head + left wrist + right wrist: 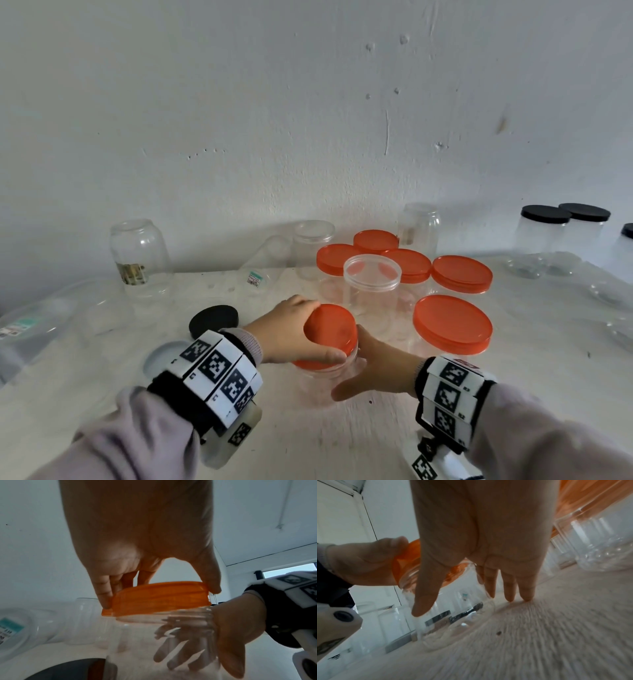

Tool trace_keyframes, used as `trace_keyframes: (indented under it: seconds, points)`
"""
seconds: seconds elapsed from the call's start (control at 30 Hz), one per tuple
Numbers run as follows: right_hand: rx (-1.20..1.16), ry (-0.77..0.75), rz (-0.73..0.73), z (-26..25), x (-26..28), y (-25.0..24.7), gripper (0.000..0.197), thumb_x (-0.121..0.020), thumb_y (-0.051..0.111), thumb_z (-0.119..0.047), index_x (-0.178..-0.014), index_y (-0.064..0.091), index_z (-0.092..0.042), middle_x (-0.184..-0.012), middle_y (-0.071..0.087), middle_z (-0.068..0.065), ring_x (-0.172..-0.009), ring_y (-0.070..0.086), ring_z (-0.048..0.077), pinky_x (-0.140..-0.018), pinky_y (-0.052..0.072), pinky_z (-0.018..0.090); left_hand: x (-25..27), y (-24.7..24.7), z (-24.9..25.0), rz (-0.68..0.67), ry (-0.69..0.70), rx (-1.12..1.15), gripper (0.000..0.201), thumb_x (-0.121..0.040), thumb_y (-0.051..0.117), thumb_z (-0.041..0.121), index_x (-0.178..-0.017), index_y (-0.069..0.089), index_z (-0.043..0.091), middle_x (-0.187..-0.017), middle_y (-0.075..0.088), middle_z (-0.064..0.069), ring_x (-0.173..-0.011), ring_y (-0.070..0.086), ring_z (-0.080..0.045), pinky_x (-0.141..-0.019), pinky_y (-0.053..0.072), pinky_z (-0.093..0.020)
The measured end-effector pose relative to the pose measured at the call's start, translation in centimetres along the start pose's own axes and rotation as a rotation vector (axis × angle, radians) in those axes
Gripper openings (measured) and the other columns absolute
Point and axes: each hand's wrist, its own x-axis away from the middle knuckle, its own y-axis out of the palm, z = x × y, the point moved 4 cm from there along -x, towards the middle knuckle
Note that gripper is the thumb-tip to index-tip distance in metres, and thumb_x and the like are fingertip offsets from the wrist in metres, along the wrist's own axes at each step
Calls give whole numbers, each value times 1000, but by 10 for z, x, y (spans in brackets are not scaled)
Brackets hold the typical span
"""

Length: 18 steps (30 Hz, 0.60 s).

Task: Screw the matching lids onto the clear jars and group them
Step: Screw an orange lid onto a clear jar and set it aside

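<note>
A clear jar (322, 380) stands on the table near the front, with an orange lid (330, 329) on its mouth. My left hand (325, 329) grips that lid from above, thumb on the near rim and fingers on the far rim. In the left wrist view the lid (159, 601) sits slightly tilted, with the jar's threads showing below it. My right hand (356, 366) wraps round the jar's body from the right. Its fingers (171, 642) show through the clear wall. In the right wrist view the thumb and fingers of my right hand (464, 605) straddle the jar (453, 615).
Behind stand several clear jars with orange lids (452, 322) and one open clear jar (372, 274). A loose black lid (214, 320) and a pale lid (164, 356) lie at the left. Lidless jars (138, 253) stand at the back left, and black-lidded jars (544, 233) at the far right.
</note>
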Motion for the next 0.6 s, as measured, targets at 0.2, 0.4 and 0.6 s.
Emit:
trace_keyframes:
  seconds: [0.2,0.4,0.6]
  points:
    - [-4,12,3,4,-2,0,112,-62,88,-35,-147,16,-26,-137,47,-5,-125,45,15,-107,39,40,-1,6,1,8,10,-51,107,-68,67,68,-150,16,22,-153,20,7,-138,23,-12,-112,25,-31]
    - [11,68,-20,5,-2,-3,112,-62,88,-33,-146,15,-26,-132,45,-11,-119,44,11,-101,38,30,3,11,-2,13,-4,33,122,-64,71,67,-152,-2,25,-158,11,6,-143,18,-15,-113,22,-34]
    - [122,9,-56,-28,7,-36,126,-59,88,-40,-149,-1,-37,-157,14,-8,-140,21,16,-115,20,38,14,20,-34,6,-87,333,134,-59,85,50,-151,-10,25,-151,31,6,-129,41,-7,-100,32,-13]
